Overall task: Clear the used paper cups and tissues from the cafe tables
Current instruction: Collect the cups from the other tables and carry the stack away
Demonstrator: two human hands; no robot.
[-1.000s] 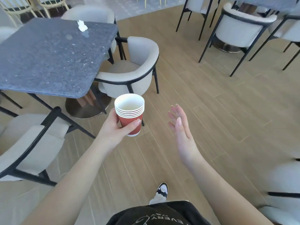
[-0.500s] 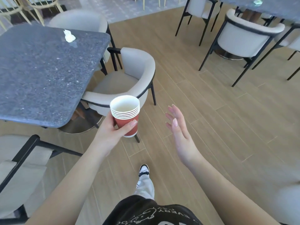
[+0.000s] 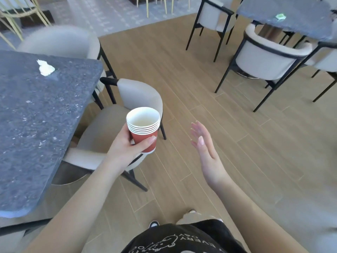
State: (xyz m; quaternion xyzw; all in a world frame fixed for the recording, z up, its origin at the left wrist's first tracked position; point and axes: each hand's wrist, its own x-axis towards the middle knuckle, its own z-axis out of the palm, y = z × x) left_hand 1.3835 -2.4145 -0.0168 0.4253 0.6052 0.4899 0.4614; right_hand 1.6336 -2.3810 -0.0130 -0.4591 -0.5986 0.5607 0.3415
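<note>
Head view, floor: I see pale wood planks (image 3: 209, 73).
Near-left table: dark speckled stone top (image 3: 36, 125), crumpled white tissue (image 3: 45, 68) far on it.
Far-right table: dark top (image 3: 291, 17), small green scrap (image 3: 280, 16).
Left hand (image 3: 125, 150): curled round stacked red paper cups (image 3: 144, 128).
Right hand (image 3: 204, 150): fingers straight, empty.

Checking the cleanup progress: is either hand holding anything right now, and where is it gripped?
The left hand grips a stack of paper cups around the red lower side wall, below the white rims. The right hand is open and holds nothing.
</note>
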